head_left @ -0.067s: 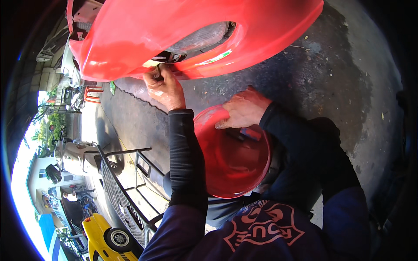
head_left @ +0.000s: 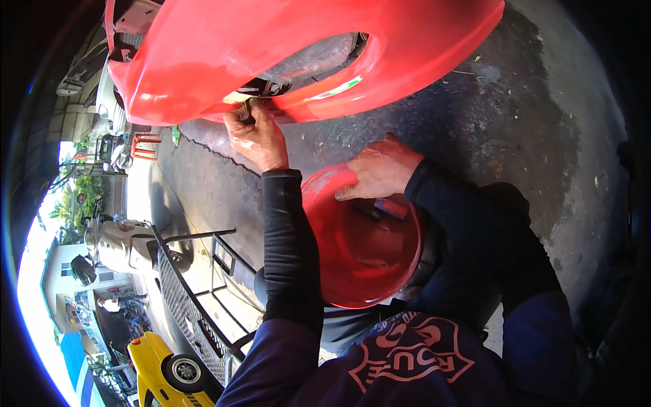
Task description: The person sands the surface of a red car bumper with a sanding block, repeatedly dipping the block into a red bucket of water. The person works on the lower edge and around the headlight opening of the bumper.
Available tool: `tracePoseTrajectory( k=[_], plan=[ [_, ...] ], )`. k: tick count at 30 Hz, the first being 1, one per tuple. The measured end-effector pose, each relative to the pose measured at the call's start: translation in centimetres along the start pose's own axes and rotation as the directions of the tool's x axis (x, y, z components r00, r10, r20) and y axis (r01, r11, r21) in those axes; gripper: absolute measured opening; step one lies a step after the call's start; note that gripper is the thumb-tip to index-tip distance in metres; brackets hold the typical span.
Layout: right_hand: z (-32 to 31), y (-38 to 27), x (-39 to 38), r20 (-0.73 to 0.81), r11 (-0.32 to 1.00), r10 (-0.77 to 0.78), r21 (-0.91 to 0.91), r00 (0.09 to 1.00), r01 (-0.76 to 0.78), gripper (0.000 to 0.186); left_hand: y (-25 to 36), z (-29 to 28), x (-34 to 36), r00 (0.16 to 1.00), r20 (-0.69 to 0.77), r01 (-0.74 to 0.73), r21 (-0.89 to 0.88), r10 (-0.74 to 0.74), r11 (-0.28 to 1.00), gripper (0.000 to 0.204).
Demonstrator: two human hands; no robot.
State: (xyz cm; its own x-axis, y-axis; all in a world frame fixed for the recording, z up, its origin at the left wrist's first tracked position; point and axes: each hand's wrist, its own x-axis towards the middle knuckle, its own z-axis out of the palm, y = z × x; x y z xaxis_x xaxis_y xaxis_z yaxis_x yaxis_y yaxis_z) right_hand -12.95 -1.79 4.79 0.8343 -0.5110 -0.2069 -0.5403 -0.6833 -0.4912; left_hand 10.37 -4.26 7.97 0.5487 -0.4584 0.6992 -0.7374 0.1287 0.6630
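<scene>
Crouched in a garage, you work at a large red body panel (head_left: 196, 57) with hands well apart, left one reaching farther out. Your left hand (head_left: 258, 139) is curled at the panel's lower edge, just beside its oval opening; a pale yellow patch shows at the fingertips, but you cannot tell from here whether they pinch anything. Your right hand (head_left: 383, 169) is clasped over the rim of a red bucket (head_left: 366, 278), thumb inside, other fingers largely hidden.

The likeliest trouble is at the left fingertips: a slip along that edge, brought on by pressing hard where the hand hides the contact, could scrape skin or mar the glossy finish. A careless pull by the right hand could tip the bucket, which sits just below it, close to your body.

The panel spans the space beyond both hands, its long axis climbing away to the right, its blunt corner pointing left past the left hand. The opening's long axis slants the same way, from your left fingertips outward. The bucket's mouth faces up toward you. Left of your left forearm stands a black metal frame (head_left: 182, 288).
</scene>
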Motion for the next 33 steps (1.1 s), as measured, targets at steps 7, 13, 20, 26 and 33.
tracePoseTrajectory(
  k=[7, 13, 20, 26, 33],
  plan=[
    [-0.2, 0.5, 0.3, -0.095, 0.999, 0.015, -0.040, 0.995, -0.019, 0.076, 0.4, 0.3, 0.5, 0.997, 0.020, -0.073, -0.159, 0.077, 0.985, 0.014],
    [-0.2, 0.3, 0.1, -0.039, 1.000, 0.026, 0.007, 0.999, -0.025, 0.078, 0.8, 0.7, 0.0, 0.996, -0.032, -0.087, -0.413, 0.082, 0.907, 0.008],
    [-0.4, 0.2, 0.4, -0.046, 1.000, 0.013, -0.007, 0.999, -0.013, 0.080, 0.2, 0.4, 0.5, 0.998, 0.057, -0.027, -0.195, 0.038, 0.980, 0.008],
    [-0.6, 0.4, -0.2, -0.111, 1.000, -0.021, -0.001, 0.994, 0.021, 0.078, 0.4, 0.3, 0.1, 0.988, 0.006, -0.154, 0.148, 0.155, 0.977, 0.010],
    [-0.8, 0.3, 0.3, -0.010, 0.999, -0.024, 0.039, 1.000, 0.024, 0.075, 1.4, 0.0, 1.6, 0.979, -0.102, -0.205, -0.471, 0.178, 0.858, 0.000]
  ],
)
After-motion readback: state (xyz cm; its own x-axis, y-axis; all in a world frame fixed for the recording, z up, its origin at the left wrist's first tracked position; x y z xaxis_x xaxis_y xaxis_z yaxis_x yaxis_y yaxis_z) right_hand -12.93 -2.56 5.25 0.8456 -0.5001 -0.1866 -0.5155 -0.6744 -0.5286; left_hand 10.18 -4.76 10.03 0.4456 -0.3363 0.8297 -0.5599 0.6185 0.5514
